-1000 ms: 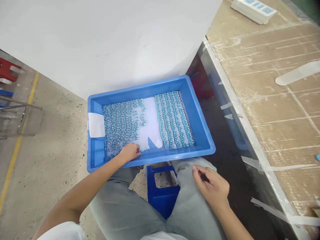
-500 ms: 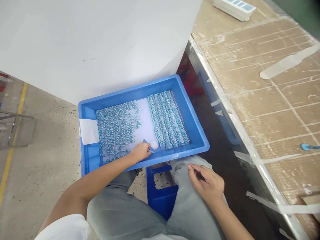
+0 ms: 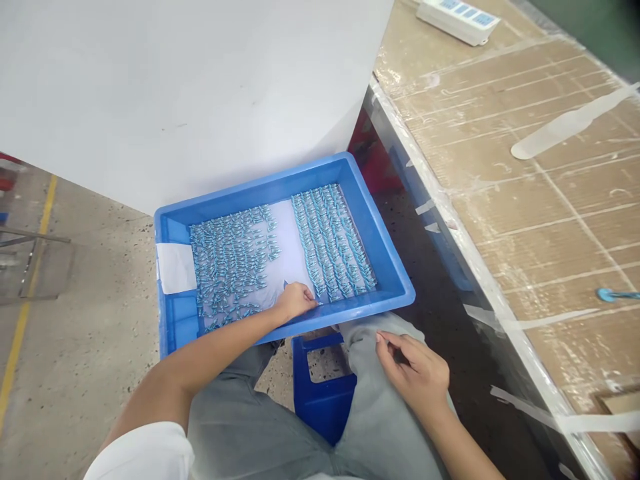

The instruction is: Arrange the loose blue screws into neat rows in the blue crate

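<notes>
Two groups of small blue pieces lay far-left and far-right of the left hand, which pinched inside one tray; the right hand curled over a thigh. Whether either grasped anything, I couldn't tell. The right group's rows ran far to near, the tray's length left to right.

Smooth plastic tub, ribbed cardboard

The tub has a soft sheen and a matt paper label; the small parts in it look shiny. The stool is smooth plastic, the trousers matt cloth, the floor hard and speckled, the white panel smooth. The cardboard shines in patches.
</notes>
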